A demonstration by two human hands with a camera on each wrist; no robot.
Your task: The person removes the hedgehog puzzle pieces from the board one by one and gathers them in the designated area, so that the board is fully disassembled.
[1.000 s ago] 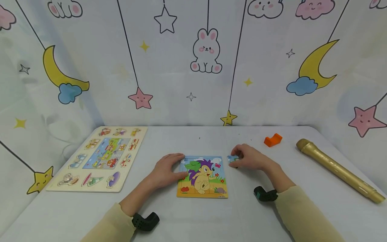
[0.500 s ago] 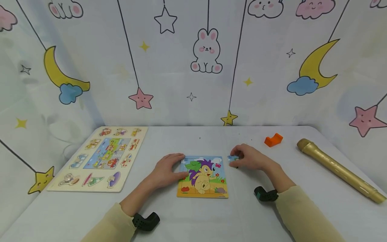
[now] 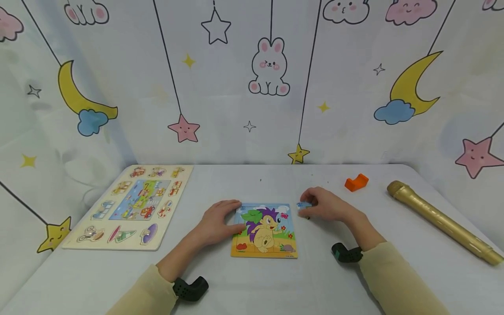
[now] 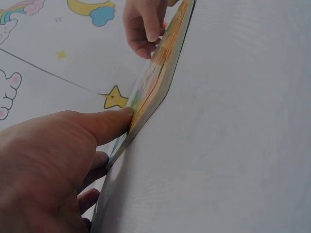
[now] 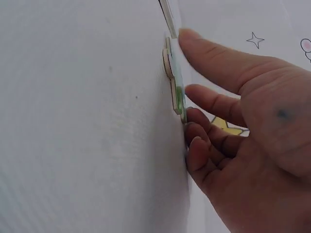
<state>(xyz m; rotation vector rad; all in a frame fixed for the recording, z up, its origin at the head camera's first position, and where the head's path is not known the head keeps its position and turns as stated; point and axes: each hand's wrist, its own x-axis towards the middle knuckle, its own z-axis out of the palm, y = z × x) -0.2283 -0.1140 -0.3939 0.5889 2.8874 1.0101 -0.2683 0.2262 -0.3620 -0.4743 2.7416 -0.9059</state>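
Observation:
A square jigsaw puzzle (image 3: 264,236) with a purple-haired hedgehog picture lies flat on the white table. My left hand (image 3: 214,222) holds its left side, thumb on the picture and the other fingers along the edge and far corner; the left wrist view shows this thumb (image 4: 114,124) on top. Just right of the puzzle, my right hand (image 3: 320,204) pinches a small blue puzzle piece (image 3: 302,205), partly covered by the fingers. In the right wrist view, the piece (image 5: 177,97) shows a green patch and pale wooden edges close over the table, between thumb and fingertips.
At the left lies a cream picture board (image 3: 151,238) with vehicles and toys. An orange curved block (image 3: 356,182) sits at the back right, and a gold microphone (image 3: 441,221) lies farther right. Printed white cloth (image 3: 228,87) hangs behind the table.

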